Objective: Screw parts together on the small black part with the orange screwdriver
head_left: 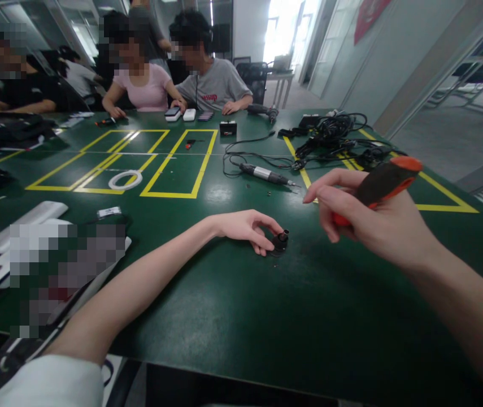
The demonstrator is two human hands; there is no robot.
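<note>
My left hand rests low over the green table, its fingers closed on the side of a small dark round part with a short metal tube sticking up from it. That part sits on the tabletop. To the right and higher, my right hand grips a screwdriver by its black and orange handle. The handle's butt points up and right; the shaft cannot be made out. A few tiny bits lie close to the dark part.
Beyond my hands lies a corded electric screwdriver. Tangled black cables are heaped at the back right. A white tape ring lies among yellow-taped rectangles. A white power strip is at the left. Several people sit across the table.
</note>
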